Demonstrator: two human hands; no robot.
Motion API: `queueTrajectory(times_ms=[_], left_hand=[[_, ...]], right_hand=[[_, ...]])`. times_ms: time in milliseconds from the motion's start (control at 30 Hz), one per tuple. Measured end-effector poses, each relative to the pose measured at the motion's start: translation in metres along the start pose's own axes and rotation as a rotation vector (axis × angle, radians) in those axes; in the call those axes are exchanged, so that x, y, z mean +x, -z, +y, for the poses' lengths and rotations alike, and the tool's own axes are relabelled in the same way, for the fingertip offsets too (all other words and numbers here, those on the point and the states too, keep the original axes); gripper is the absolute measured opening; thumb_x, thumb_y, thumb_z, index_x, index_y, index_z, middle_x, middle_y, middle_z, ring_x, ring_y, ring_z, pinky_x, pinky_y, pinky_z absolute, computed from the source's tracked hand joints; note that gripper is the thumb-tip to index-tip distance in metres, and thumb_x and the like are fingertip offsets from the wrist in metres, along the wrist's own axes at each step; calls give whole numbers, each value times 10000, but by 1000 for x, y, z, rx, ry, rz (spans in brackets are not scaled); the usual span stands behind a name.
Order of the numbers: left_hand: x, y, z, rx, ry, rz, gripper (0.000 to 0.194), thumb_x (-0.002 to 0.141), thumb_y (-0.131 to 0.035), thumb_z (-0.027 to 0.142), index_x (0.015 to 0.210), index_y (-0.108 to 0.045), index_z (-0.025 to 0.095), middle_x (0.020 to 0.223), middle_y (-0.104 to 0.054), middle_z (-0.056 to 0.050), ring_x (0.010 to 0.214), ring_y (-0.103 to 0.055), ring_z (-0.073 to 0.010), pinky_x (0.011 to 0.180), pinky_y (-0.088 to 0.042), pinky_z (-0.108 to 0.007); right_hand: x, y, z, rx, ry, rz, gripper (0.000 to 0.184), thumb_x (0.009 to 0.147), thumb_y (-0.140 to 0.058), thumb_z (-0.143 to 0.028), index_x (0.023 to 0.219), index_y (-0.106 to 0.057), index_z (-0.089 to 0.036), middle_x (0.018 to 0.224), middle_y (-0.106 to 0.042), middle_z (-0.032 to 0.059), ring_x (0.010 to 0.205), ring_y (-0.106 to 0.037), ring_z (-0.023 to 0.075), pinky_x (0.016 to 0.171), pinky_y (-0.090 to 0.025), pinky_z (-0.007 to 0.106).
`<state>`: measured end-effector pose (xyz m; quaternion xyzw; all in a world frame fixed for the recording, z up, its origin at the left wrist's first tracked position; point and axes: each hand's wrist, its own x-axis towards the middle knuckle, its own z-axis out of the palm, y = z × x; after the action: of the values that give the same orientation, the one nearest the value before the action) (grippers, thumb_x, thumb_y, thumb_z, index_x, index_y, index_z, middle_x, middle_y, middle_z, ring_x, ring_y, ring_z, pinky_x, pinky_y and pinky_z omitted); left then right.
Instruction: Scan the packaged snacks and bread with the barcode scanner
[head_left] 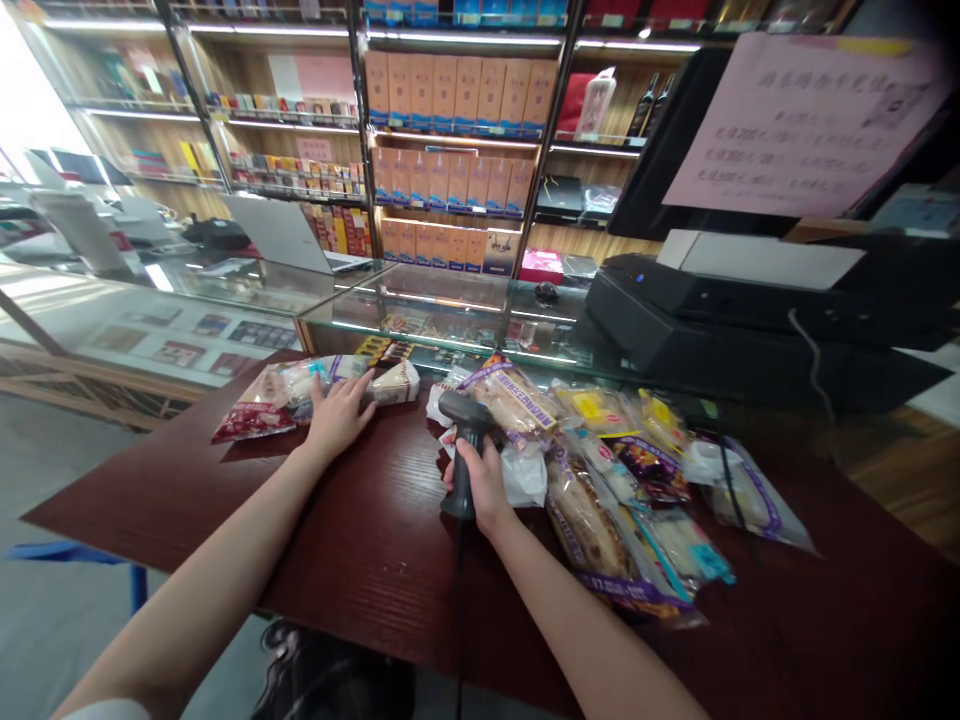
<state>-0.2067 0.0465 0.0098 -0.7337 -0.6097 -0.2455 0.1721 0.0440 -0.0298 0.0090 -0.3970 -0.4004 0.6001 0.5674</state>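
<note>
The two hands are held well apart over the table [360,570]. The handle of a black scanner [464,424] is gripped in the right hand [489,488], with the scanner's head raised above the fist. The left hand [339,415] is laid with fingers spread on the packs at the left; whether anything is pinched beneath it cannot be told. A red-and-clear bag [262,402] is placed just left of that hand, and a beige packet [394,383] is touched or nearly touched by its fingers on the other side.

Beyond the scanner, a bread bag [517,402] is partly covered by its head. To the right of the right hand, a long loaf bag [589,520], a yellow packet [596,410], a purple bag [651,468] and a blue-edged packet [686,545] are heaped closely together. A clear bag [761,490] at the far right is crossed by a dark cable [733,485]. The far side is bounded by a glass counter [450,300], and a monitor [660,140] is partly covered by a pink notice [795,130].

A white bag [529,475] is partly hidden by the right hand. The notice's writing is blurred, and the forearms are cut off by the lower edge.
</note>
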Motion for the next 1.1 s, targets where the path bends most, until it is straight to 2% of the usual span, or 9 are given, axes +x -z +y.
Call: queueTrajectory(times_ms=[67,167,333,400,500,633,767,967,1100], left_hand=[[1,0,-2,10,-15,-2,425,921,-470,346,1294,-563,164,1110,-705,-130,1086,-632,-301,1182,-76,-574],[3,1,-6,-40,-38,-1,323,914,-490,368,1115,-627,157,1023,-717,-113,1014,-658,-278,1152,-249,-489],[4,2,-6,-231,110,96,320,921,-468,452,997,-600,170,965,-687,-107,938,-653,-269,874,-487,-390],[3,3,-4,-326,127,117,319,927,-463,454,1012,-583,171,978,-672,-99,889,-650,-245,794,-501,-350],[2,3,-1,-394,32,81,294,937,-464,444,1034,-574,190,1012,-657,-89,929,-640,-230,820,-499,-337],[1,2,1,-401,-76,7,276,955,-448,432,1056,-567,204,1033,-638,-85,967,-632,-226,835,-498,-334],[1,1,1,-403,-97,8,278,958,-455,425,1081,-559,199,1056,-633,-87,991,-627,-225,847,-494,-330],[0,-2,-1,-391,-82,-36,257,940,-461,353,1110,-557,185,1107,-640,-91,981,-638,-224,835,-495,-325],[0,-4,-1,-393,-91,-63,255,937,-452,355,1100,-564,194,1107,-642,-86,997,-633,-228,841,-494,-332]], right_hand=[[0,1,2,-9,4,-2,336,769,-626,-448,950,-546,-177,537,-581,-53,375,-491,87,371,-388,192],[1,2,4,-14,17,-14,315,785,-615,-441,951,-551,-181,473,-522,-76,373,-481,95,371,-389,191],[-2,2,4,-2,62,-76,289,809,-611,-429,960,-535,-195,626,-603,-50,381,-496,78,377,-396,197],[-4,1,4,2,77,-125,282,826,-601,-431,968,-536,-196,731,-640,-26,401,-515,71,392,-402,201],[-8,1,3,-27,103,-185,291,851,-587,-435,1007,-538,-194,836,-666,4,443,-542,70,431,-412,206],[-10,0,3,-60,120,-184,321,860,-584,-448,1054,-525,-200,866,-669,11,449,-530,69,437,-400,210],[-9,-1,3,-65,126,-179,308,862,-588,-435,1048,-519,-200,898,-664,12,442,-527,61,431,-391,210],[-8,-3,3,-45,120,-166,279,847,-599,-437,951,-503,-197,699,-592,-52,400,-492,57,405,-355,193],[-7,-4,2,-37,118,-159,288,832,-614,-444,922,-488,-202,692,-586,-57,389,-485,55,394,-346,191]])
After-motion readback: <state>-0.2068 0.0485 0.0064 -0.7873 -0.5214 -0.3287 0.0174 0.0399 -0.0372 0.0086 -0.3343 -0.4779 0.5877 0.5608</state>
